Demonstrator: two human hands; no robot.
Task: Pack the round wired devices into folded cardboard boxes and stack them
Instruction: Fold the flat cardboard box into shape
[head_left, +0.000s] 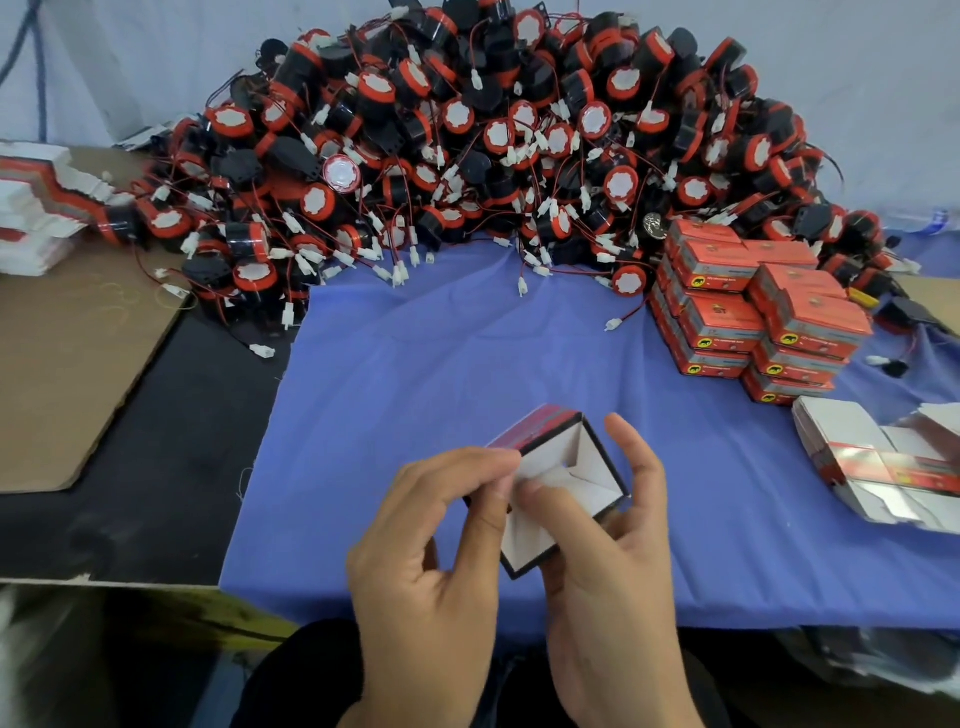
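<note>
— Left grip (426, 545) and right grip (608, 545) are both pinching our half-folded box (566, 467) at lower centre, flaps not yet tucked.
— We're risking a creased flap by squeezing unevenly. And the round devices (493, 130) are lying heaped across the top, wires tangling; we could be dragging several out together.

Round wired devices (467, 130) are lying in one heap, far too many to count (dozens upon dozens). Closed red boxes (753, 312) are standing in one stack, roughly a dozen showing. Flat blanks are sitting in two bundles: a left bundle (31, 218) and a right bundle (872, 467). Two hands, the left hand (431, 545) and the right hand (613, 561), are holding one open box (566, 467). One blue cloth (467, 364) and one cardboard sheet (62, 364) are lying on the desk (156, 467).
</note>
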